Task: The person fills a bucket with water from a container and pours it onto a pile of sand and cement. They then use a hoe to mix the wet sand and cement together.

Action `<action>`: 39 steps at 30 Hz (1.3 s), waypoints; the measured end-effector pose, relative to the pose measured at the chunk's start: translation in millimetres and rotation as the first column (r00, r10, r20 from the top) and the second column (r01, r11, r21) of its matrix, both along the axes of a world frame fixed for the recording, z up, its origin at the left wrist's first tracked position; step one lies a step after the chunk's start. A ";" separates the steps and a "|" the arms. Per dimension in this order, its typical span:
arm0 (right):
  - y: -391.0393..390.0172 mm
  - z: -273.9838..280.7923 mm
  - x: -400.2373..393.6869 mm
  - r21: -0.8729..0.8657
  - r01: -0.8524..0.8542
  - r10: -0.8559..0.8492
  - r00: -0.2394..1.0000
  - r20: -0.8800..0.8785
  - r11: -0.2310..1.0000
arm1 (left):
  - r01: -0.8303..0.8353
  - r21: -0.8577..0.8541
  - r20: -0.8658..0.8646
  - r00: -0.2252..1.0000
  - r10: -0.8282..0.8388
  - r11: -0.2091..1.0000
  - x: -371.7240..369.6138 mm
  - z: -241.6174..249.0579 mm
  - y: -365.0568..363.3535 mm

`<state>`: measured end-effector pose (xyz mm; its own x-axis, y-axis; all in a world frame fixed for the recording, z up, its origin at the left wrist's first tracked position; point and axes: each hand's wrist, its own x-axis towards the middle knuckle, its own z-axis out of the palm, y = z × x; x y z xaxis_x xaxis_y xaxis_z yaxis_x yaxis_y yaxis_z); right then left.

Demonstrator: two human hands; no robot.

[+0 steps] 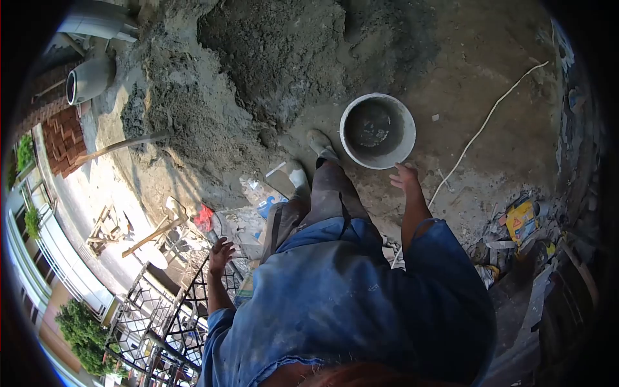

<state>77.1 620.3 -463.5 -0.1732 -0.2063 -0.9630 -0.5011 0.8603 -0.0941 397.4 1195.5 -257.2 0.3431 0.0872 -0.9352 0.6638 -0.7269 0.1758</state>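
A round bucket point(409, 132) stands in front of my boots, its inside coated with grey cement residue. My right hand point(405, 175) is right at its near rim, fingers spread and holding nothing. Out to the left, my left hand point(221, 253) hangs in the air with loosely bent, separated fingers and nothing in them. Beyond my feet spreads a heap of wet grey mortar point(284, 58), with a shovel point(129, 142) lying against its left side.
A pale hose or cable point(480, 129) runs along the ground at right. Rubble with a yellow bag point(521, 222) lies at the lower right. A cement mixer drum point(93, 79), stacked bricks point(63, 138), scrap wood point(155, 235) and a metal lattice point(174, 316) are on the left.
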 end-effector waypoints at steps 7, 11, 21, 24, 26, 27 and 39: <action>30.0 -3.9 43.0 -0.081 -0.149 0.155 0.985 0.075 0.985 | -0.040 -0.109 0.077 0.996 0.049 0.993 27.5 -10.9 -1.5; 46.3 14.4 68.2 -0.173 -0.279 0.288 0.957 0.031 0.945 | -0.086 -0.183 0.062 0.993 0.099 0.979 24.6 -28.7 21.0; 117.0 0.5 137.7 -0.328 -0.693 0.716 0.695 -0.068 0.642 | -0.295 -0.147 0.080 0.948 0.309 0.944 1.7 -109.4 212.0; 201.3 -8.8 165.8 -0.387 -0.779 0.853 0.521 0.038 0.493 | -0.338 -0.163 0.175 0.915 0.365 0.927 32.8 -96.6 234.8; 274.1 24.3 210.9 -0.252 -0.872 0.905 0.424 0.042 0.420 | -0.263 -0.222 0.193 0.932 0.306 0.939 51.1 -95.8 252.9; 273.1 -46.5 170.3 -0.444 -0.834 0.945 0.304 0.124 0.327 | -0.262 -0.247 0.227 0.920 0.318 0.933 60.9 -92.8 258.6; 401.3 -31.4 393.1 -0.149 -0.918 0.858 0.272 0.436 0.367 | -0.606 -0.217 0.307 0.702 0.643 0.765 170.4 -106.3 390.9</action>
<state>470.1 1021.6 -494.9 0.4195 0.1224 -0.8995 -0.8991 -0.0802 -0.4302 567.9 1586.4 -363.6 0.5380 0.3186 -0.7804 0.8407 -0.1358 0.5241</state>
